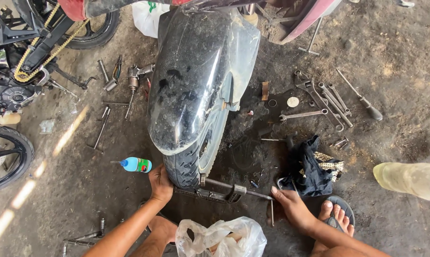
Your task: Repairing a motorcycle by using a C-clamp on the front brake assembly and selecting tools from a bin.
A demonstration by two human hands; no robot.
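Both hands low at the rear tyre [186, 166]. My left hand [160, 183] cups its tread; my right hand [291, 204] rests fingers spread by the screw clamp [229, 190], whose long axis runs left-right between them, nearer the left.

My arms are bare with no sleeves, my two hands wear no gloves, and my foot [337, 215] wears a dark flip-flop [344, 205].

We see wheel [196, 157] at frame centre, under mudguard [196, 76]. Clamp tool [229, 190] lies below wheel, between left hand [160, 183] and right hand [291, 204]. Wrenches [326, 102] upper right. Bottle [136, 164] left of wheel. Plastic bag [222, 238] bottom centre.
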